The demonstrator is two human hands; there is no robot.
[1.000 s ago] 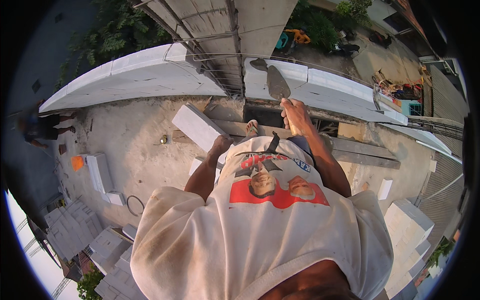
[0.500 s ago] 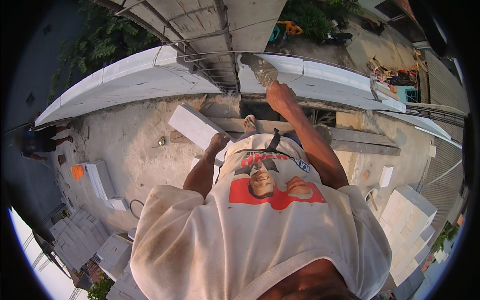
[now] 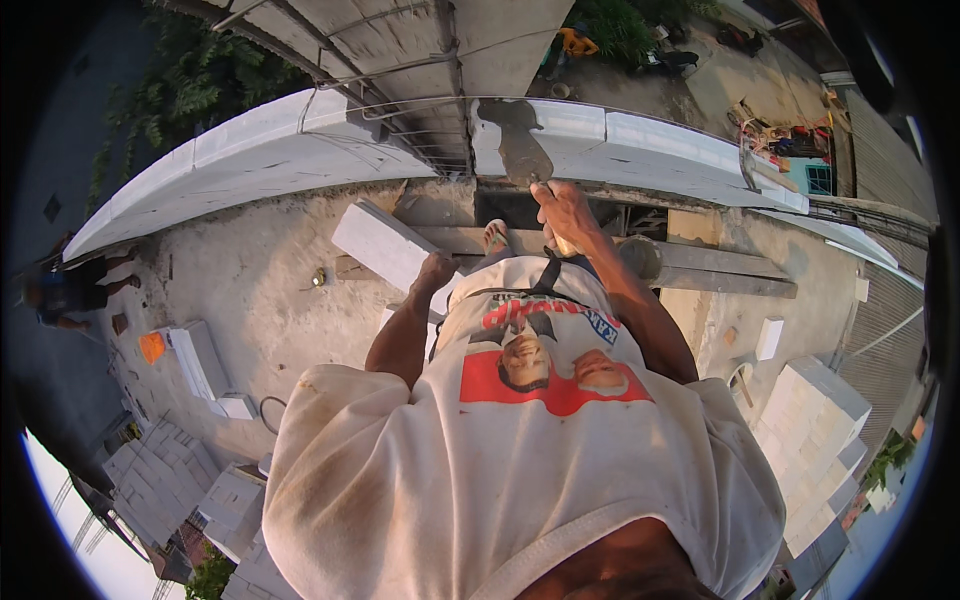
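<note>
We held the flat grey metal trowel (image 3: pixel 522 150) in our right hand (image 3: pixel 562 208), fingers wrapped tight round its handle, blade on the white block wall (image 3: pixel 640 145) at twelve o'clock. Our left hand (image 3: pixel 436 272) gripped the loose white block (image 3: pixel 385 243) at ten o'clock. Spreading evenly probably needed slow, flat strokes.

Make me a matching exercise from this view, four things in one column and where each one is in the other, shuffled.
Things:
1. trowel
2. white block
3. orange object
4. stack of white blocks

Places:
A. on the floor, far left
B. held by the left hand, tilted
C. at the right edge
D. in the right hand, blade against the white wall

Pairs: 1-D, 2-B, 3-A, 4-C
</note>
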